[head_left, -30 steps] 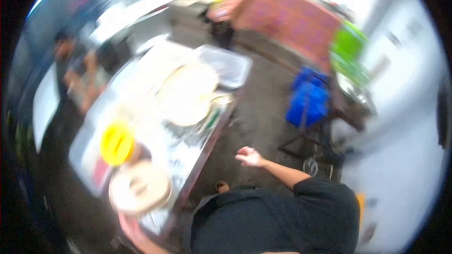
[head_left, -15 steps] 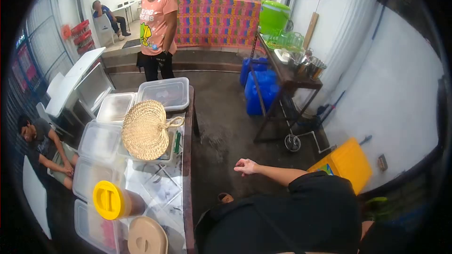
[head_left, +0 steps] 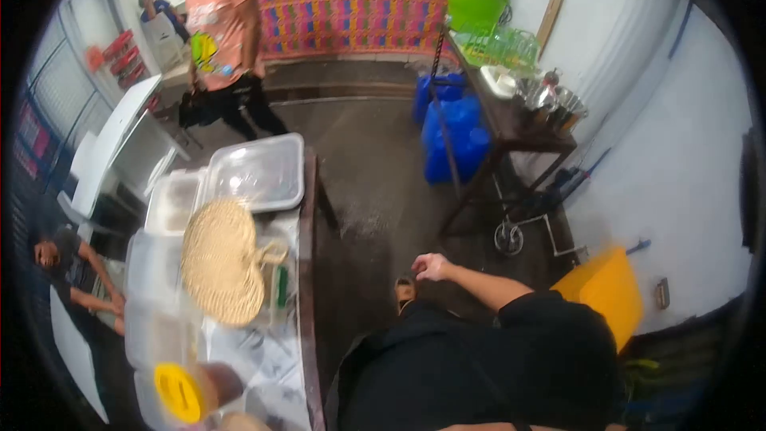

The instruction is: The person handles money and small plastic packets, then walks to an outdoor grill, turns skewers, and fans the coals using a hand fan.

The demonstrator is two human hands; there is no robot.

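My right hand (head_left: 431, 266) hangs in the air over the dark floor, in front of my black shirt. Its fingers are loosely bent and somewhat apart, and nothing shows in them. My left hand is out of view. To the left is a table (head_left: 309, 271) with a woven fan (head_left: 223, 263) lying across clear plastic containers. A larger lidded container (head_left: 259, 172) stands at the table's far end. Nearer to me is a container with a yellow lid (head_left: 179, 393), holding something brownish. A beige lid (head_left: 243, 421) is cut off by the lower edge.
A dark metal table (head_left: 499, 116) bears glass mugs (head_left: 511, 49), steel pots (head_left: 550, 100) and a green drink cooler (head_left: 476, 0). Blue jugs (head_left: 455, 140) stand below it. A yellow bin (head_left: 610, 291) is on my right. One person (head_left: 223, 40) stands ahead; others sit at left.
My view has tilted down and shifted as I moved forward. The standing person has stepped to the left and holds something dark. My right hand stays empty, its fingers slightly more curled.
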